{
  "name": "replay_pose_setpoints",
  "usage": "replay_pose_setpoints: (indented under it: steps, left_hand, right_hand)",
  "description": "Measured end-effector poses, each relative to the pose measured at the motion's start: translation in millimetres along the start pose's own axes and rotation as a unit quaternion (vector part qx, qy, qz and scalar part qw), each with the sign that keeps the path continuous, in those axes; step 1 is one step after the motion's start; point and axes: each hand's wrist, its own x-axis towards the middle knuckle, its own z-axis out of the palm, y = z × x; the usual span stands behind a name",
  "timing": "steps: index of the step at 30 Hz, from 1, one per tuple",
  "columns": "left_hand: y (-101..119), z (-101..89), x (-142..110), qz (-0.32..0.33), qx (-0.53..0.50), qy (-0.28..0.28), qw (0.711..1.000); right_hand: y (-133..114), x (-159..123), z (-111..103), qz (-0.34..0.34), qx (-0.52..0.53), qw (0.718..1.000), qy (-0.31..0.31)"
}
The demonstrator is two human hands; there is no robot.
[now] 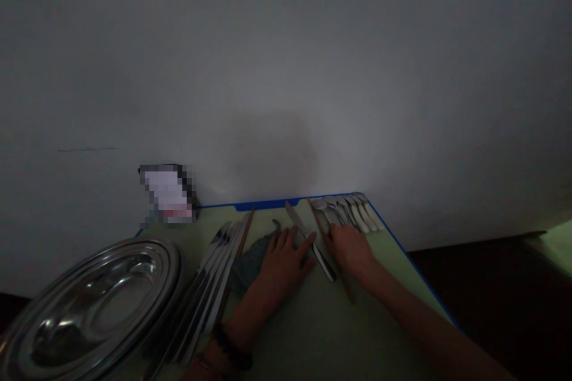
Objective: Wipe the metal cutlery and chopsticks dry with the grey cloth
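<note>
My left hand lies palm down with fingers spread, over the edge of a crumpled grey cloth. Its thumb and forefinger reach toward a table knife that lies slanted on the green tabletop. Right of that knife is a thin wooden stick, like a chopstick. My right hand is curled at the stick and over the handle end of a spoon; what its fingers hold, if anything, is hidden. Several more spoons and forks lie side by side just beyond it.
Several table knives lie in a row at the left, beside another wooden stick. Stacked round metal trays fill the left front. A blurred-out phone-like object leans against the wall. The folding table has a blue edge.
</note>
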Motion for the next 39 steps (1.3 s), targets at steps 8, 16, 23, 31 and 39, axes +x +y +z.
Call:
replay_pose_setpoints:
  steps: [8, 16, 23, 31, 39]
  left_hand:
    - [-6.3, 9.4, 5.2, 0.050, -0.041, -0.013, 0.998]
    - [-12.1, 13.4, 9.2, 0.091, -0.048, -0.012, 0.995]
    - [-13.0, 14.1, 8.1, 0.088, -0.048, -0.005, 0.995]
    - [-12.6, 14.4, 6.0, 0.088, -0.045, 0.006, 0.995]
    - [-9.1, 21.7, 6.9, 0.081, -0.044, 0.011, 0.996]
  right_hand:
    - [2.2, 0.9, -2.4, 0.001, -0.021, 1.000, 0.014]
    - [0.2, -0.2, -3.3, 0.012, -0.023, 0.999, 0.029]
    - [7.0, -0.5, -1.9, 0.064, -0.034, 0.996, 0.056]
    - [5.4, 8.6, -4.8, 0.065, -0.055, 0.995, 0.047]
    - [3.6, 9.9, -8.6, 0.071, -0.057, 0.995, 0.044]
